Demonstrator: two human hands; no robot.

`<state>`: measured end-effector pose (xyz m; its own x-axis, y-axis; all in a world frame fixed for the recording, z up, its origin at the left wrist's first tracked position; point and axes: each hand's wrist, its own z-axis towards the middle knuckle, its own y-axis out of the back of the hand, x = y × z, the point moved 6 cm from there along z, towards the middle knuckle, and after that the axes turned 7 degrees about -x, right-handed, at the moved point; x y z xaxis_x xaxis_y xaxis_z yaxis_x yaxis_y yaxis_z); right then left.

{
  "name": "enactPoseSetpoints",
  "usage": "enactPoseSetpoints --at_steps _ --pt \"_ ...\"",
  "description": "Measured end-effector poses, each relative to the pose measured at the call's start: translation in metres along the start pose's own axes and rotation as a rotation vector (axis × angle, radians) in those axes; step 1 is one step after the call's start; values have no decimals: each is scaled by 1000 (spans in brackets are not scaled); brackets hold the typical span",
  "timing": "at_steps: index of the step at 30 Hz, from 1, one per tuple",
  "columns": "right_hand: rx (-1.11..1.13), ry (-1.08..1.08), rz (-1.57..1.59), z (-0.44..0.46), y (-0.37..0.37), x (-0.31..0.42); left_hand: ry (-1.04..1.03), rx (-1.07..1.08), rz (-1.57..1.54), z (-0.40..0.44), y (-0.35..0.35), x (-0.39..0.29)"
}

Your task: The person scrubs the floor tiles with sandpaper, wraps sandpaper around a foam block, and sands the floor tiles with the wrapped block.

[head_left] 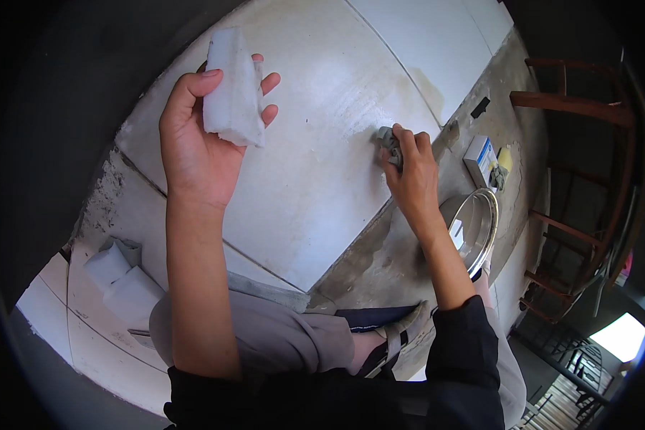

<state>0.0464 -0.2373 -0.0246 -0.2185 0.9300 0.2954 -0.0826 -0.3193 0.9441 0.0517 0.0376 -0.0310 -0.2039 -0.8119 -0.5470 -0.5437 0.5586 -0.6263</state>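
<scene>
A white block-shaped sponge [233, 89], with grey smudges along one side, rests in my left hand [204, 136]. The thumb presses on one face and the fingers wrap behind it, above the floor. My right hand [414, 168] is closed on a crumpled grey cloth [390, 145], low over or against a large pale floor tile [322, 165]; I cannot tell whether the cloth touches it. The tile near the cloth looks wet and streaked.
By my right forearm stands a round metal basin [489, 215]. Beyond it are a small white-and-blue box [480, 159], a yellow item [505, 158] and a black strip [481, 107]. White blocks [122, 276] lie at lower left. Wooden furniture [573, 107] stands at right.
</scene>
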Motion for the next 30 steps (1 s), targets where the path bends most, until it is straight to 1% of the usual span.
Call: enactPoseSetpoints --at_steps 1,2,3,5,7,10,11,13,15,17,20,23,25,27,29,30 --pt "22 7 -16 -9 0 10 -5 6 -5 1 -1 -1" --pt "69 26 65 -23 -1 24 -10 11 -7 1 -2 -1" --pt "131 97 98 -42 -4 40 -14 13 -5 2 -2 -1" --pt "265 149 136 -69 -5 67 -9 12 -8 2 -2 0" --pt "172 188 119 -52 -6 50 -4 6 4 0 -2 2" --pt "-16 14 27 4 2 1 0 1 9 -2 -2 1" --pt "-52 -35 4 16 4 -5 4 10 -1 -1 -2 1" --pt "-51 -35 -24 6 2 1 -1 20 -14 1 -3 -1" --pt "90 4 114 -28 -5 31 -11 13 -8 2 -4 0" --pt "238 132 187 -64 -9 73 -12 13 1 3 -2 1" --pt "163 144 155 -44 -8 51 -5 6 21 1 -2 2" --pt "-39 -16 77 13 0 -3 1 4 19 0 -1 2" --pt "-82 -54 27 18 -1 -7 -7 8 11 1 -1 0" --pt "2 -46 85 -6 -3 17 -18 11 10 3 0 0" --pt "164 65 210 -49 -9 60 -15 19 2 4 0 1" --pt "186 91 219 -52 -10 62 -10 24 3 4 0 3"
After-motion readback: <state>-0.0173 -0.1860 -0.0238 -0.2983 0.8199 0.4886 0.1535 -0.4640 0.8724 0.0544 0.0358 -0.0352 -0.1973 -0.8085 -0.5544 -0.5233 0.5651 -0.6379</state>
